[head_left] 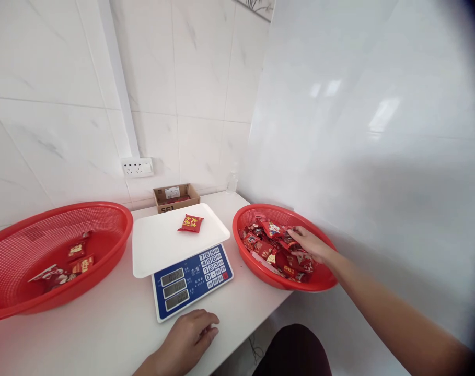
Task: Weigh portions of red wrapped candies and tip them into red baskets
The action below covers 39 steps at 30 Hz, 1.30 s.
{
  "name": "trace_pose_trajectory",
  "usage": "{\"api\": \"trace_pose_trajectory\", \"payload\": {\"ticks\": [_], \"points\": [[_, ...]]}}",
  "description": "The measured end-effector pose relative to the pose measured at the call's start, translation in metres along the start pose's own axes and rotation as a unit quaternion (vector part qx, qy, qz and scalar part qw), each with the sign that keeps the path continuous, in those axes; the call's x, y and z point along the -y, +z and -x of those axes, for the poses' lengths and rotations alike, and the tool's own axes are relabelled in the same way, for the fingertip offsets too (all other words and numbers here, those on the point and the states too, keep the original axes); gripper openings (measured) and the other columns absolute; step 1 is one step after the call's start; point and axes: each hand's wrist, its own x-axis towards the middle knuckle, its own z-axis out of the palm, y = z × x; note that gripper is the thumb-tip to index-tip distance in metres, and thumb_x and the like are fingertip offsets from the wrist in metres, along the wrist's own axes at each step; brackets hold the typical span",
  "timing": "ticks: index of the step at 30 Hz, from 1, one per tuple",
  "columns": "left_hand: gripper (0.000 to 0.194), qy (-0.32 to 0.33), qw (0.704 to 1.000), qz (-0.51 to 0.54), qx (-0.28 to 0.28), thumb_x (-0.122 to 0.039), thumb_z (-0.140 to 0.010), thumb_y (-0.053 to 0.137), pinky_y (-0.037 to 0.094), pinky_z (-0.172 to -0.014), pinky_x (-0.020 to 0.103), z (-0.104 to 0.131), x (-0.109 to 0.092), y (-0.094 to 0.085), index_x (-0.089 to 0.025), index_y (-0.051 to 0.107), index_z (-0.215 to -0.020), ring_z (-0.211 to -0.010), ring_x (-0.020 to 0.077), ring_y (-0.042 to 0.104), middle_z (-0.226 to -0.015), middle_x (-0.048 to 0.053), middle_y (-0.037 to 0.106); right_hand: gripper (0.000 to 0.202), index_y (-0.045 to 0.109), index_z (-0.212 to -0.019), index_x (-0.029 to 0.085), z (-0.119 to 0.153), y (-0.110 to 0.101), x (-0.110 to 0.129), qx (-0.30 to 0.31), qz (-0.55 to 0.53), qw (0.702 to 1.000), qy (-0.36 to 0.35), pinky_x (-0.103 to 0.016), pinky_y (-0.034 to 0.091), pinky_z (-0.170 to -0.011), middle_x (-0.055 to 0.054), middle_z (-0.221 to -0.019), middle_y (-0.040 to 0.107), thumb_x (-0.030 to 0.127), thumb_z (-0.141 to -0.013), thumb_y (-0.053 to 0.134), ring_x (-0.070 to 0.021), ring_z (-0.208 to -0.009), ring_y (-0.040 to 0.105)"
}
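Several fingers of my right hand [311,245] reach in among the crinkled packets [264,249], the tips bent against glossy film; whether they are pinching one or only touching the heap, I cannot tell. My left hand [193,333] rests near the table's edge, fingers loosely curled, thumb apart, nothing visible between them.

The packets under my right fingertips are small, puffy pouches, mostly shiny red with gold, white and dark printing, their ends crimped flat. They lie at all angles, overlapping, inside the right basket [278,283], a round bowl of red plastic with perforated walls and a smooth, thick rim that my wrist crosses.

Just beyond my left hand sits the scale [194,282], its blue panel set with white keys, one red key and three grey displays too faint to read surely. On its smooth white pan [154,250] lies a single red packet [192,223] with yellow characters, tilted a little.

The scale stands between my right hand and the left basket [104,241], wider in view, where a few loose packets [77,251] lie on the bottom. Behind the pan is a brown cardboard carton [182,205] with something red inside. All of it stands on a plain white table [107,334], against marbled tiles [201,78].
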Motion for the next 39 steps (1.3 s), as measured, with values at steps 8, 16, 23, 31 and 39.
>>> {"api": "trace_pose_trajectory", "payload": {"ticks": [8,16,23,31,39], "points": [[0.019,0.003,1.000,-0.010,0.000,-0.022,-0.086,0.045,0.043,-0.068,0.021,0.001,0.003,0.002,-0.024,0.060,-0.096,-0.079,0.0162,0.059,-0.087,0.001,0.064,0.029,0.049,-0.092,0.023,0.000,0.010,0.015,-0.088,-0.020,0.994,-0.058,-0.020,0.051,-0.049,-0.006,-0.114,0.055,0.048,-0.078,0.048,-0.0191,-0.092,0.058],[0.019,0.014,0.999,-0.049,0.002,-0.023,-0.084,0.050,0.044,-0.067,0.020,0.005,-0.004,-0.001,-0.023,0.061,-0.099,-0.074,0.0147,0.059,-0.082,0.001,0.064,0.028,0.051,-0.083,0.024,0.012,0.076,0.080,0.005,-0.058,0.992,-0.113,-0.017,0.047,-0.044,-0.002,-0.087,0.063,0.050,-0.073,0.055,-0.0127,-0.067,0.060],[0.018,0.024,0.996,-0.084,-0.004,-0.024,-0.083,0.052,0.044,-0.067,0.019,0.006,-0.004,-0.001,-0.022,0.061,-0.099,-0.073,0.0148,0.060,-0.082,0.000,0.066,0.033,0.051,-0.094,0.021,0.026,0.183,0.130,0.186,0.092,0.953,-0.219,-0.018,0.047,-0.037,-0.003,-0.083,0.065,0.048,-0.074,0.056,-0.0117,-0.059,0.059],[0.020,0.031,0.994,-0.107,-0.002,-0.027,-0.083,0.052,0.045,-0.067,0.021,0.007,-0.002,0.001,-0.024,0.061,-0.101,-0.075,0.0165,0.061,-0.084,0.001,0.066,0.029,0.051,-0.094,0.020,0.025,0.220,0.149,0.185,0.174,0.935,-0.247,-0.019,0.048,-0.041,-0.004,-0.083,0.064,0.043,-0.077,0.053,-0.0112,-0.058,0.058],[0.021,0.033,0.992,-0.125,-0.004,-0.028,-0.083,0.052,0.046,-0.067,0.022,0.007,0.000,0.004,-0.024,0.061,-0.101,-0.076,0.0186,0.062,-0.081,0.001,0.067,0.036,0.047,-0.114,0.021,0.033,0.234,0.166,0.222,0.122,0.930,-0.265,-0.018,0.050,-0.048,-0.009,-0.120,0.051,0.035,-0.080,0.046,-0.0163,-0.085,0.059]]}}
